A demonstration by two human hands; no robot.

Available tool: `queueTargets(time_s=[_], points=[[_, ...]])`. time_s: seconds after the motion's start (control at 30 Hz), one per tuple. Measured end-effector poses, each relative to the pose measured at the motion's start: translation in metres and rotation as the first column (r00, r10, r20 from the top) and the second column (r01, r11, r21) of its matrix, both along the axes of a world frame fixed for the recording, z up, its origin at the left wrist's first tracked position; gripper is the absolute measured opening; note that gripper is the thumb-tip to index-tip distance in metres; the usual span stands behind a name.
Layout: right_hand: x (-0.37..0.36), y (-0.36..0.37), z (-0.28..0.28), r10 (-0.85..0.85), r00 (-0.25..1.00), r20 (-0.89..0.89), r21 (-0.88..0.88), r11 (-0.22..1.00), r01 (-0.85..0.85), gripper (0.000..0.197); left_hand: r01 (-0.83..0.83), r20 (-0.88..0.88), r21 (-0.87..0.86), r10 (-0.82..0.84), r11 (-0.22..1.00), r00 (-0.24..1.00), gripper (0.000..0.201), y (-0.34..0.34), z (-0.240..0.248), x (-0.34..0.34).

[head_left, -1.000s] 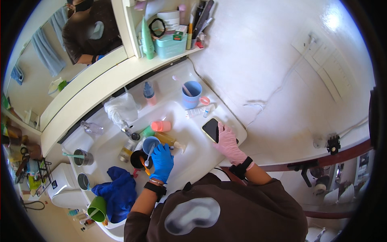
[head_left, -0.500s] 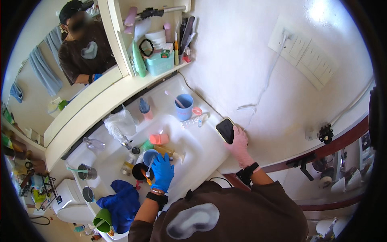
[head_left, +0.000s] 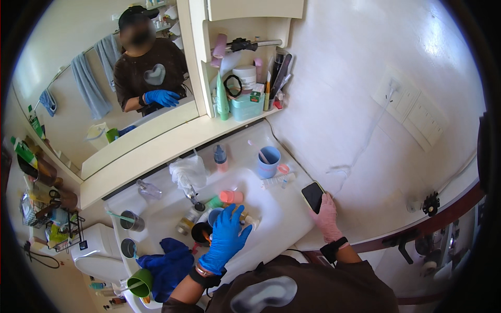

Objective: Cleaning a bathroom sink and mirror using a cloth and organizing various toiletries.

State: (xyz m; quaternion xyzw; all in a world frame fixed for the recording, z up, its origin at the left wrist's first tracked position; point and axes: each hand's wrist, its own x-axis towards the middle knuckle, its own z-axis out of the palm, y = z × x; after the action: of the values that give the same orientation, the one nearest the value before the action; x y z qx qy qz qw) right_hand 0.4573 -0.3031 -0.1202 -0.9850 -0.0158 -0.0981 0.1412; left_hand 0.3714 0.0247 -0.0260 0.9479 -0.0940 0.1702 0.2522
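While the left hand (head_left: 224, 244) partly hides a cup (head_left: 213, 215) in the sink (head_left: 279, 221), its fingers spread and released, the right hand's (head_left: 326, 218) fingers grasp the phone (head_left: 312, 196) at the sink's right edge. Farther back, a tube (head_left: 272, 182) lies beside a mug (head_left: 268, 164).

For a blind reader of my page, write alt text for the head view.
A pink-gloved right hand holds a phone at the edge of a white sink. A blue-gloved left hand, spread open, is above cups and bottles.
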Motion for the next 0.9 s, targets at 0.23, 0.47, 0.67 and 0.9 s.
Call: queueTargets(time_s=[0.23,0.47,0.67,0.9], points=[[-0.002,0.012,0.022,0.054,0.997,0.047,-0.278,0.96,-0.038,0.085,0.001,0.005,-0.202,0.0,0.979,1.0,0.054,0.029,0.068,-0.023],[-0.01,0.08,0.127,0.327,0.945,-0.012,0.019,0.945,-0.326,0.066,-0.081,-0.079,-0.314,0.059,0.946,0.995,0.052,0.044,0.108,-0.06],[-0.012,0.142,0.155,0.657,0.754,0.007,0.315,0.714,-0.625,0.043,-0.528,-0.484,-0.584,0.258,0.617,0.836,0.046,0.07,0.137,-0.106],[0.042,0.292,0.141,0.692,0.722,0.008,0.701,0.511,-0.498,0.051,-0.476,-0.113,-0.31,0.465,0.823,0.878,0.041,0.101,0.14,-0.144]])
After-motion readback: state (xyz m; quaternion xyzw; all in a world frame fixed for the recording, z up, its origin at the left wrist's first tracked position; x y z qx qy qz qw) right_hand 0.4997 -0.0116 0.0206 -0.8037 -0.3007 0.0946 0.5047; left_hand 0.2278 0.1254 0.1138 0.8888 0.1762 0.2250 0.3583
